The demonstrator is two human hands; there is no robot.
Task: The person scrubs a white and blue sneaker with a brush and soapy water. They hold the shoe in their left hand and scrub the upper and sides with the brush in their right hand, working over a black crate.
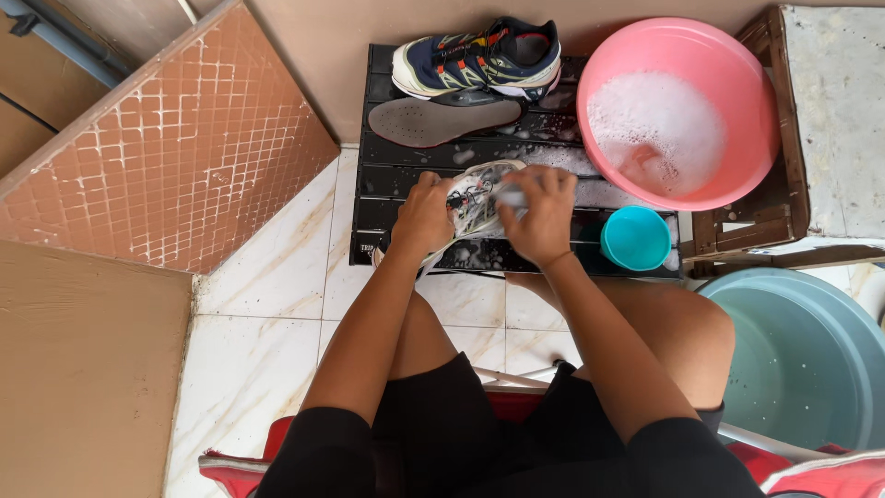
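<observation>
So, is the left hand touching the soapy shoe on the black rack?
Touching. The head view shows the left hand gripping one end of the soapy shoe, fingers wrapped over it.

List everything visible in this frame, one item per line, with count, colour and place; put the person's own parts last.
soapy shoe: 1, white-grey, on the slatted mat under both hands
clean shoe: 1, navy with orange, at the mat's far end
insole: 1, grey, just in front of the clean shoe
slatted mat: 1, black, on the tiled floor
pink basin: 1, pink, sudsy water, right of the mat
small cup: 1, teal, in front of the pink basin
large tub: 1, grey-blue, lower right
left hand: 1, gripping the soapy shoe
right hand: 1, on the shoe, holding something pale
</observation>
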